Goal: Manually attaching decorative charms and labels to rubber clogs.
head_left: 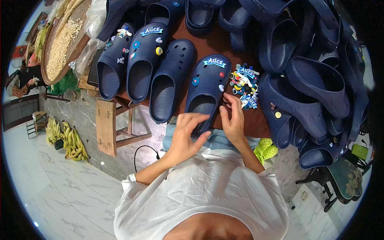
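Note:
A navy clog (210, 82) lies toe-away in front of me. On its upper are a blue name-banner charm, a blue flower, a red ball and a white heart. My left hand (187, 134) is over its heel end, thumb and fingers apart, with nothing visible between them. Beside the clog's right edge, below the heart charm, my right hand (233, 120) has bent fingers with the thumb apart, and I see nothing in it. A pile of colourful shoe charms (245, 86) lies just beyond that hand. Left of the clog is a plain navy clog (173, 78) without charms.
Two decorated clogs (145, 60) lie farther left. Many navy clogs are heaped on the right (302, 92) of the brown tabletop (256, 124). A wooden stool (107, 128) stands at left, near bananas (74, 144) on the floor. Yellow-green clogs (265, 151) are below the table edge.

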Demonstrator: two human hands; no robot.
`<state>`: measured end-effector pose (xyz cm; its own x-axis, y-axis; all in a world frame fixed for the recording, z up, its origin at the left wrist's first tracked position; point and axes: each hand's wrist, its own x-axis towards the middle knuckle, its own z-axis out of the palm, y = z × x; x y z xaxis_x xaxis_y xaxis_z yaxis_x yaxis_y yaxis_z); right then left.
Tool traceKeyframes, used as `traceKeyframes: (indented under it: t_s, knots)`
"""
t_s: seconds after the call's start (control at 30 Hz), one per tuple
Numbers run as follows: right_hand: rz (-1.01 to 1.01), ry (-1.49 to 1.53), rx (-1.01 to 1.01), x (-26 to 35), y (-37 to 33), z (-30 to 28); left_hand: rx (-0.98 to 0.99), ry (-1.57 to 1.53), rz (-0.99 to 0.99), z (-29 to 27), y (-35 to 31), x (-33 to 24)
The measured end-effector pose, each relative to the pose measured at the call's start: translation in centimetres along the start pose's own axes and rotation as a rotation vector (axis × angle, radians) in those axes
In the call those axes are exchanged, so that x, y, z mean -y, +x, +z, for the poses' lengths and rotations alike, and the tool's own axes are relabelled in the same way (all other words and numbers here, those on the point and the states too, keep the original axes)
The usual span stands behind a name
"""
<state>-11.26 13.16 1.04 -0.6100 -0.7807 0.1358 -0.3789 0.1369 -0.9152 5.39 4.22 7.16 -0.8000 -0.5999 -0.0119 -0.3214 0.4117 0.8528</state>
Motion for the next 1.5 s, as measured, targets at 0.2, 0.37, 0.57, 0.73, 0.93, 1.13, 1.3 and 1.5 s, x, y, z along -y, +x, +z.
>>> traceKeyframes:
  t_s: [0.2,0.37,0.57,0.73,0.93,1.13,1.3,1.5]
  knots:
    - [0.03,-0.076,-0.03,-0.3,2.0,-2.1,-0.116,-0.928,-0.503,3.8,4.4,0.7]
    - [0.146,0.038,0.02,0.1,4.6,-1.4,-0.212,-1.333,-0.591,5.1,7.3,0.9]
    - [0.184,-0.076,0.097,0.2,6.0,-0.4,-0.253,-1.258,-0.57,5.3,8.0,0.9]
    - [0.151,-0.203,0.178,0.1,6.2,-0.6,-0.315,-1.172,-0.634,5.3,8.0,0.6]
    - [-0.037,-0.432,0.153,-0.4,6.3,-0.3,-0.344,-1.156,-0.514,5.8,7.9,0.9]
    - [-0.032,-0.451,0.115,-1.4,6.0,-1.3,-0.353,-1.234,-0.619,6.5,7.9,2.0]
    - [-0.021,-0.66,0.01,-1.6,6.4,-3.7,-0.353,-1.378,-0.548,6.5,8.8,2.4]
    - [-0.027,-0.69,0.003,-0.4,7.1,-4.0,-0.405,-1.711,-0.5,6.1,10.5,2.7]
